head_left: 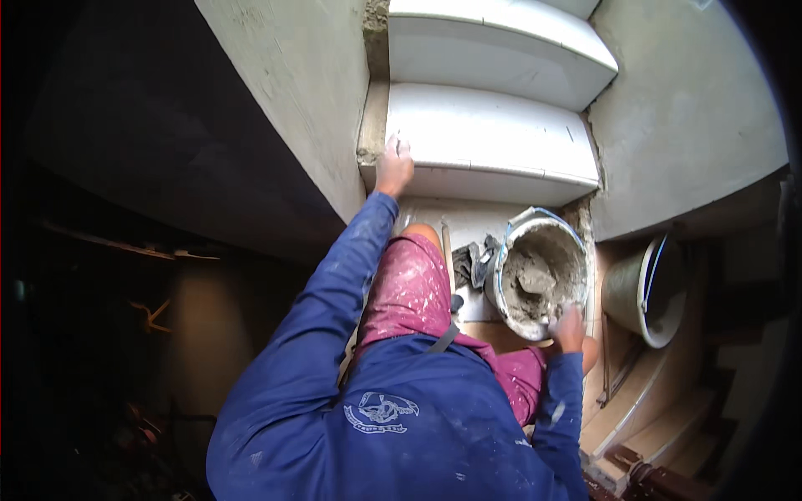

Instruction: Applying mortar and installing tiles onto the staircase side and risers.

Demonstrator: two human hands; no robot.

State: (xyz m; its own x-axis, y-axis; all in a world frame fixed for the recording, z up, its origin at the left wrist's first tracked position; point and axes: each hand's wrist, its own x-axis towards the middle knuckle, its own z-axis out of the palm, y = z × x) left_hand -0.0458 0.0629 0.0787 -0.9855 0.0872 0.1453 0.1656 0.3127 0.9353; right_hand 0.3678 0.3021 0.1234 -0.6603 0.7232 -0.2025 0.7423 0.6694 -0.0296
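Note:
My left hand [395,167] reaches forward to the left end of a white tiled stair tread [493,134], beside a rough bare strip along the wall. Its fingers point ahead and are slightly apart, with nothing clear between them. At the near right rim of a bucket [493,288] is my right hand [570,327], blurred, with its fingers curled. What it grips is hard to make out. Wet grey mortar [528,265] lies in the bucket, and a paler flat shape sits in it. The bucket's blue handle is folded back over the far rim.
A second bucket [622,292] stands tilted on the right, near lower curved steps [647,401]. Dark crumpled cloth or plastic [474,263] lies left of the mortar bucket. Plastered walls [292,92] flank the stairs. A dark drop opens on the far left.

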